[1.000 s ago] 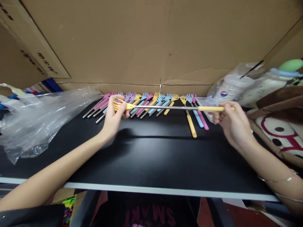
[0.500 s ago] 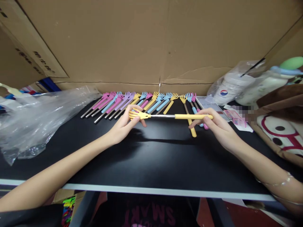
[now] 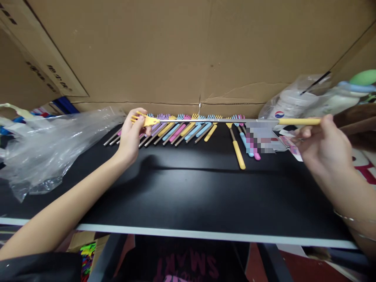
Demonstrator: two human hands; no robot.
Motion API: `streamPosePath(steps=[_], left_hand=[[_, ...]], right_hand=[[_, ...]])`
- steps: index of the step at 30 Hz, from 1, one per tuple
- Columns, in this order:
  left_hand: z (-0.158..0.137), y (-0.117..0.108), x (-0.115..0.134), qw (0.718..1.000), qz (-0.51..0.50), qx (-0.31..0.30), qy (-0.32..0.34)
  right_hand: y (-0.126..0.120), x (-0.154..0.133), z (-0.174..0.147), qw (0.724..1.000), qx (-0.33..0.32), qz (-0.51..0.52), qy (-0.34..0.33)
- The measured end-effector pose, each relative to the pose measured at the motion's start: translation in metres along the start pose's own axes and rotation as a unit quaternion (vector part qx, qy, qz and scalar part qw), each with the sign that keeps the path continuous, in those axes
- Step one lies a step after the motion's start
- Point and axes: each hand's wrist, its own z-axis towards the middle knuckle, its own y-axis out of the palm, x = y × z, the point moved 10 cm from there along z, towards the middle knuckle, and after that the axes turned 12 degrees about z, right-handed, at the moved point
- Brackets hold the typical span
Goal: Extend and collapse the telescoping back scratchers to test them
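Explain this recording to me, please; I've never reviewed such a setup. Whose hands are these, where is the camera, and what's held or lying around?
There is no machine here, just a bare-handed person. The view comes from a camera worn on their head, looking forward and down. The left hand holds the claw end of a yellow claw-headed stick; the right hand holds its handle end, so it spans between them above the dark table. Behind lies a slanted row of similar sticks, with three more further right. A clear plastic bag lies at left.
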Motion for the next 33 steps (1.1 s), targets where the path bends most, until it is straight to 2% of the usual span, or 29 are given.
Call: streamPosePath(steps=[3,6,12,14,17,19,22,25,27,28,30,33], left_hand=[[-0.002,-0.006,-0.006,0.999,0.003,0.037,-0.027],[-0.001,-0.016,-0.013,0.996,0.004,0.071,-0.045],[-0.006,-0.019,0.001,0.995,0.018,0.092,0.026],[-0.013,-0.008,0.004,0.997,0.037,0.062,0.033],[-0.024,0.021,0.001,0.997,0.056,-0.044,0.008],[-0.033,0.036,0.001,0.993,0.056,-0.104,0.001],[-0.045,0.055,0.006,0.978,0.084,-0.188,0.024],[-0.059,0.074,0.011,0.949,0.128,-0.283,0.058],[-0.063,0.077,0.013,0.94,0.143,-0.301,0.075],[-0.062,0.076,0.014,0.941,0.146,-0.294,0.081],[-0.059,0.073,0.015,0.945,0.151,-0.275,0.088],[-0.055,0.072,0.017,0.949,0.152,-0.262,0.082]], right_hand=[[-0.008,0.01,-0.001,0.998,0.041,0.037,0.043],[-0.011,0.009,-0.001,0.997,0.051,0.042,0.04],[-0.006,0.007,-0.004,0.999,0.043,0.024,0.005],[0.007,0.012,-0.011,1.0,-0.007,-0.001,-0.001],[0.038,0.028,-0.03,0.988,-0.143,-0.049,0.015],[0.054,0.035,-0.045,0.973,-0.222,-0.065,0.023],[0.066,0.042,-0.06,0.948,-0.294,-0.118,0.018],[0.079,0.045,-0.075,0.903,-0.375,-0.208,-0.005],[0.086,0.044,-0.083,0.876,-0.416,-0.243,-0.025],[0.088,0.042,-0.085,0.871,-0.423,-0.247,-0.033],[0.09,0.038,-0.084,0.876,-0.415,-0.243,-0.041],[0.087,0.031,-0.077,0.9,-0.378,-0.216,-0.035]])
